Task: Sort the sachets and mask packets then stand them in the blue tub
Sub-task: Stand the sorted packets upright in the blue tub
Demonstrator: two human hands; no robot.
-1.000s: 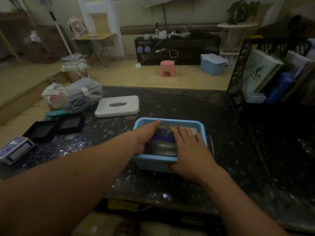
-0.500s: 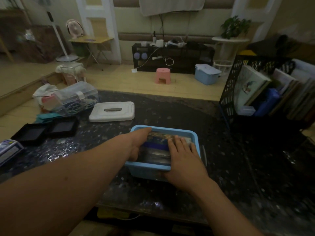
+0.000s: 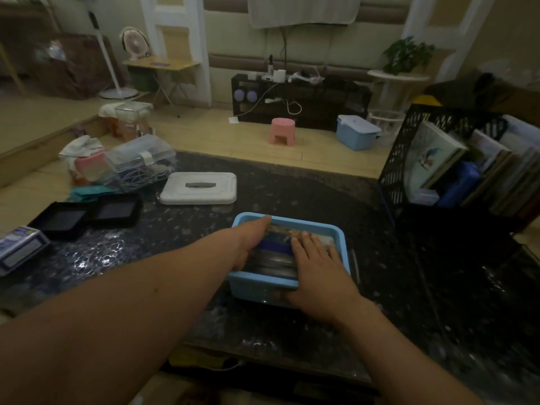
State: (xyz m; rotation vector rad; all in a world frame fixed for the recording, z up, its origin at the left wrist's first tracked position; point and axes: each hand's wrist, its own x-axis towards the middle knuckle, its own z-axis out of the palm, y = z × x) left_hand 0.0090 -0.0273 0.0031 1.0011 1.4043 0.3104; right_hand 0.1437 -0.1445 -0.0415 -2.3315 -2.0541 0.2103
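Resting flat on the packets (image 3: pixel 277 247) in the blue tub (image 3: pixel 257 289), the right hand (image 3: pixel 318 270) has straight fingers. The left hand (image 3: pixel 251 244) dips in beside them; I cannot tell its grip.

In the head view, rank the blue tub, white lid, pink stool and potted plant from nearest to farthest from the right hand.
1. Blue tub: under the right hand, touching it.
2. White lid: on the table, ahead left.
3. Pink stool: beyond the table's far edge.
4. Potted plant: far back, right.
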